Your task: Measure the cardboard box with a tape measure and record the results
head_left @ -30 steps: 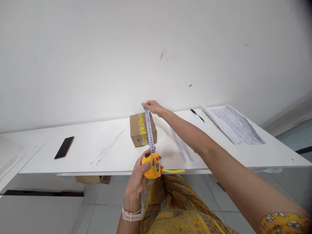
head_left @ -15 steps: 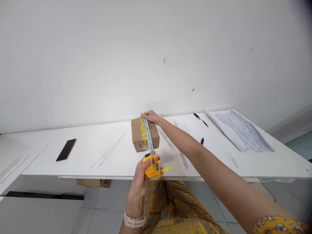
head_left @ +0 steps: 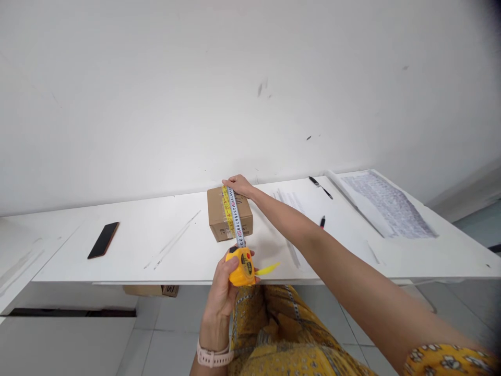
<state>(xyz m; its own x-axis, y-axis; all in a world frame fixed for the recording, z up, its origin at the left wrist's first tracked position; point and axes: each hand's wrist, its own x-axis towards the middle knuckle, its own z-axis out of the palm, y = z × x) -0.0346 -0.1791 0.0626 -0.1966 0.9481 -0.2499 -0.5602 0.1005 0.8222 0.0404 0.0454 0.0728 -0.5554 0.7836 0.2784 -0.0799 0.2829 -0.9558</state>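
Note:
A small cardboard box (head_left: 219, 213) with a yellow tape strip stands on the white table (head_left: 156, 245). My left hand (head_left: 225, 284) is closed around a yellow tape measure case (head_left: 242, 266) near the table's front edge. Its white blade (head_left: 235, 214) runs across the top of the box. My right hand (head_left: 237, 184) pinches the blade's end at the box's far edge.
A black phone (head_left: 103, 239) lies at the left of the table. One pen (head_left: 320, 186) lies near the back right, another pen (head_left: 322, 221) beside my right forearm. Printed sheets (head_left: 385, 203) cover the right end. A wall rises right behind the table. A box (head_left: 151, 290) sits under it.
My right hand came down from above the box to its far top edge, laying the blade flat on it. The extended blade got a little shorter. A second pen came into sight.

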